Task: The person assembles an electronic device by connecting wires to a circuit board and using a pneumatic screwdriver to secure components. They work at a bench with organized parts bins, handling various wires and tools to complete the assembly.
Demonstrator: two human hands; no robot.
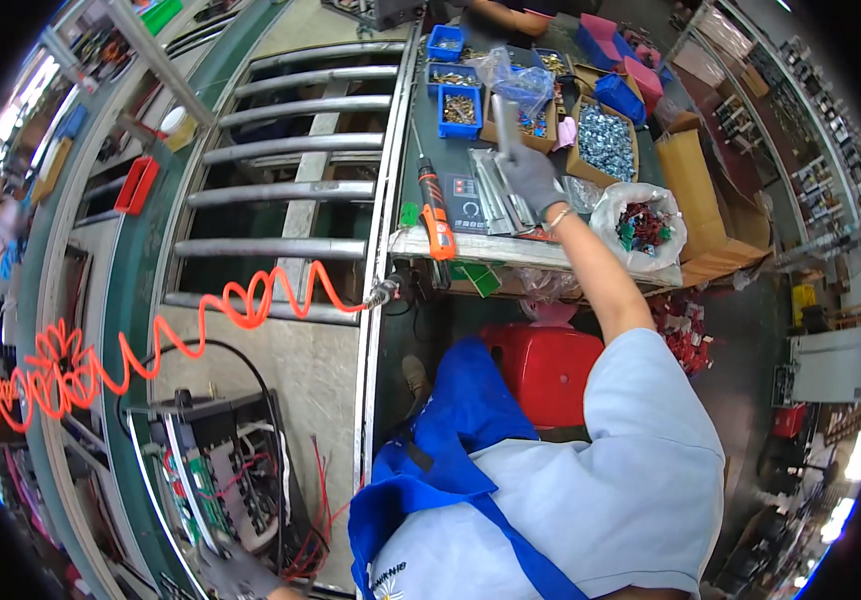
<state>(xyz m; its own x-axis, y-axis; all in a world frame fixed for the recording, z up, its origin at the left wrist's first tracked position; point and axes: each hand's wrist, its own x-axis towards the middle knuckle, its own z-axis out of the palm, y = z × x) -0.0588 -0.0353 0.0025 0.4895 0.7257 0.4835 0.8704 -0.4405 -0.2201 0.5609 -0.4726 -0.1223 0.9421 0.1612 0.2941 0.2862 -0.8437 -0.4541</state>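
My right hand (533,182), in a grey glove, is closed on a flat grey metal strip (504,125) that points away from me. Under it, several similar metal strips (491,200) lie on the bench beside a dark printed box (466,205). At the lower left, my gloved left hand (236,572) grips the near edge of a metal-framed electrical unit (226,475); some of its fingers are hidden. Green circuit boards and loose red wires show in and around that unit.
An orange-black power screwdriver (436,215) lies at the bench's left edge. Blue bins (460,110) of small hardware, a carton of screws (606,140) and a bag of red-green parts (646,228) surround my right hand. A coiled orange hose (241,305) crosses the roller conveyor (281,190). A red stool (546,375) stands below.
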